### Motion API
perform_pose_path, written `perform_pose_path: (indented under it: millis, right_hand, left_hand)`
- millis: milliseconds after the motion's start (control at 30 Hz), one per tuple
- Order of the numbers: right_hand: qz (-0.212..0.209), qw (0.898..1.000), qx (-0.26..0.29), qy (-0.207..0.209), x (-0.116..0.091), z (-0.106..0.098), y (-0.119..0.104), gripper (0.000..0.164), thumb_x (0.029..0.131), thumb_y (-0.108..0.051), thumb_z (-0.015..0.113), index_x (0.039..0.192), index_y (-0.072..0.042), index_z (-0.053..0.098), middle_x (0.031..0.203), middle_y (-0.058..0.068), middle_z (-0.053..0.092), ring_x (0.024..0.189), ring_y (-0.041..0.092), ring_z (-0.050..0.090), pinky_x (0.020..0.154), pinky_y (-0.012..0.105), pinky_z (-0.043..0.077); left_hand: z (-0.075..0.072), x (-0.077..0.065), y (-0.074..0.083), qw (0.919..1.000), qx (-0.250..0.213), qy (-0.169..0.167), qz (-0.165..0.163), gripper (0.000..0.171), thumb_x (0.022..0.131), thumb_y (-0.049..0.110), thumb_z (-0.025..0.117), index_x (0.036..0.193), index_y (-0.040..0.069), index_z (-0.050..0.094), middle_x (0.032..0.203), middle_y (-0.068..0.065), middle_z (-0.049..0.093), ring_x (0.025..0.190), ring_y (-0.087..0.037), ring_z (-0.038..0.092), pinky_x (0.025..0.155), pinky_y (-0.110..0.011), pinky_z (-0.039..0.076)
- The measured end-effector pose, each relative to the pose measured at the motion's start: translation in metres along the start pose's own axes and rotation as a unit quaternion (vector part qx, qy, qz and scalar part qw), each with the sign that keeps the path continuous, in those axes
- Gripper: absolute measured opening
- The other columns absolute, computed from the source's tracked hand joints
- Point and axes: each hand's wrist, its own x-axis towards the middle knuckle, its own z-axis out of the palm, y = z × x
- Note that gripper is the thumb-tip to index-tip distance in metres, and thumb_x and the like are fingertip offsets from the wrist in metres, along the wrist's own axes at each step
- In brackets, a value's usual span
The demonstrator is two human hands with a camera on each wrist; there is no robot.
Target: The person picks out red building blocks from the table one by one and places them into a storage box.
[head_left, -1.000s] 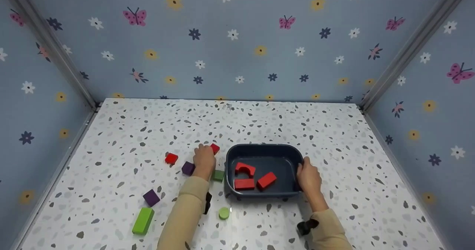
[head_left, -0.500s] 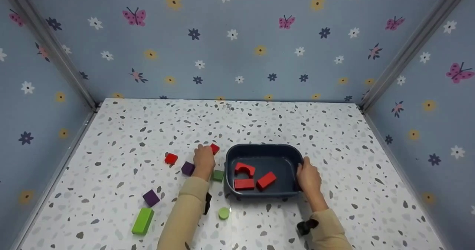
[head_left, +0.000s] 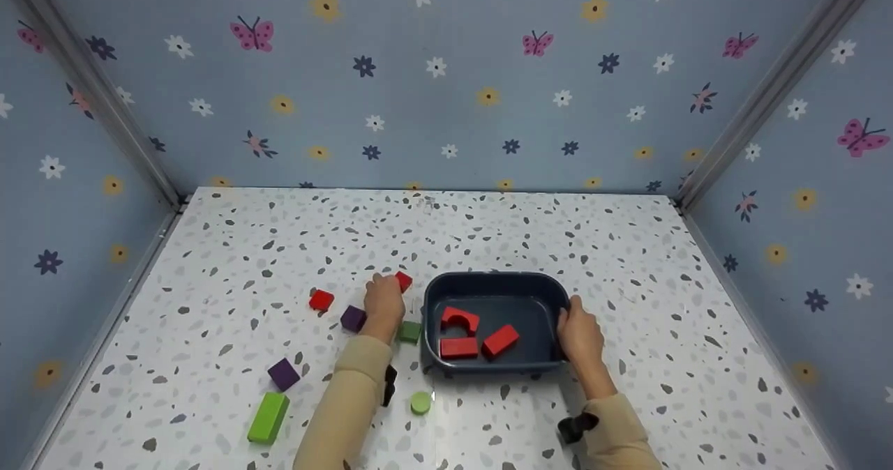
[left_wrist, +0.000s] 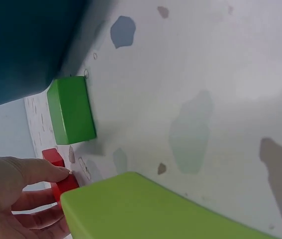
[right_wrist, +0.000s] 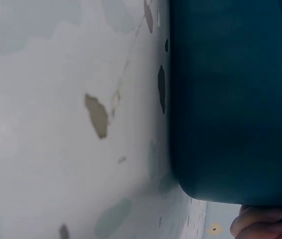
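Note:
My left hand (head_left: 384,301) pinches a red block (head_left: 404,282) between thumb and fingers, left of a dark blue bin (head_left: 497,368). In the left wrist view, the thumb lies on the red block (left_wrist: 65,185), with part of it hidden behind the thumb and a green block. My right hand (head_left: 580,329) grips the bin's right end; some fingers show at its wall (right_wrist: 235,124) in the right wrist view. Inside the bin lie a red arch block (head_left: 462,319) and two red rectangular blocks (head_left: 458,348). A dark green block (head_left: 409,331) stands between my left hand and the bin.
Left of my left hand are a red block (head_left: 321,300) and a purple block (head_left: 353,319). Nearer the front lie another purple cube (head_left: 284,374), a light green long block (head_left: 268,418) and a light green round block (head_left: 421,404). Patterned walls enclose the speckled tabletop (head_left: 523,233).

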Motion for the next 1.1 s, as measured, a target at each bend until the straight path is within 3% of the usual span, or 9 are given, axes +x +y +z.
perform_pose_path:
  millis: [167,400,700,1100]
  right_hand:
    - [-0.001,1.0,-0.001,0.0,0.001,0.0,-0.001,0.017,0.09,-0.011,0.048,0.101,0.001,0.048,0.079,0.027,0.059,0.067,0.042,0.058,0.05,0.051,0.042]
    - [0.004,1.0,-0.001,-0.012,0.0,0.0,-0.001,0.016,0.09,-0.012,0.047,0.1,0.001,0.048,0.081,0.027,0.059,0.067,0.04,0.058,0.051,0.05,0.042]
    - [0.009,1.0,0.002,-0.016,0.002,-0.002,-0.001,0.016,0.09,-0.012,0.047,0.1,0.0,0.047,0.082,0.027,0.059,0.07,0.042,0.058,0.053,0.051,0.042]
    - [0.016,1.0,-0.005,-0.021,0.002,-0.001,0.0,0.015,0.091,-0.013,0.046,0.097,0.0,0.045,0.08,0.028,0.058,0.069,0.044,0.058,0.05,0.051,0.041]
  left_hand:
    - [-0.003,-0.002,0.003,0.9998,0.001,0.019,0.009,0.018,0.084,-0.006,0.049,0.095,-0.011,0.062,0.094,-0.026,0.053,0.088,-0.038,0.054,0.074,-0.044,0.048]
    - [-0.006,-0.007,0.007,0.999,-0.01,0.034,0.029,0.014,0.079,-0.002,0.058,0.09,-0.009,0.062,0.091,-0.024,0.054,0.086,-0.037,0.054,0.072,-0.045,0.047]
    - [-0.018,-0.01,0.017,0.9988,-0.014,0.031,0.036,0.011,0.076,0.0,0.062,0.086,-0.004,0.063,0.091,-0.02,0.054,0.086,-0.035,0.054,0.071,-0.042,0.048]
    - [-0.031,-0.021,0.038,0.9948,-0.018,0.067,0.075,0.011,0.075,-0.002,0.06,0.084,-0.007,0.064,0.091,-0.022,0.054,0.086,-0.036,0.054,0.068,-0.042,0.049]
